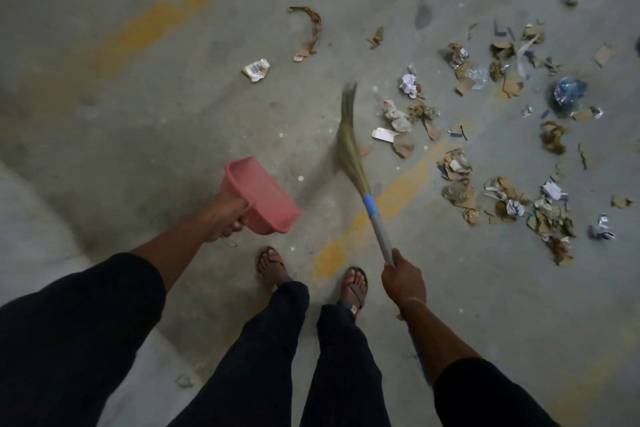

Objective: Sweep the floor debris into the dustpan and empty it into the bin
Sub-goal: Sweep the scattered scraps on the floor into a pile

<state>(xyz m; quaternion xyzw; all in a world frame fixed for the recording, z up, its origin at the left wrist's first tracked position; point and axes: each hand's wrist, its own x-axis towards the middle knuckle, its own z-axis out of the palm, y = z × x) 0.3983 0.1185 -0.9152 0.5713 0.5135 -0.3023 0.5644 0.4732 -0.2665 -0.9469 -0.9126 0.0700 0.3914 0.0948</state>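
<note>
The right hand (pixel 403 276) had its grip wrapped tight round the handle end of the broom (pixel 349 146), bristles thrown forward and blurred, reaching out toward the near edge of the mess. That long hold made sense: it let the soft grass head reach the litter without the person stepping into it. The left hand (pixel 227 215) had its grip curled round the handle of the pink dustpan (pixel 259 192), which hung in the air above the floor (pixel 121 114), mouth tipped up and away, empty as far as one could see. It was held off to the left, seemingly to keep it clear of the broom's swing until there was a pile to take.

And the debris (pixel 502 135) lay scattered wide across the right half of the floor, torn cardboard, crumpled paper, foil scraps, with a blue plastic wad (pixel 569 92) toward the right edge. A few strays sat apart to the left: a barcode wrapper (pixel 256 69) and a curled brown strip (pixel 310 31). No bin showed anywhere. By the look of it, gathering had barely begun.
</note>
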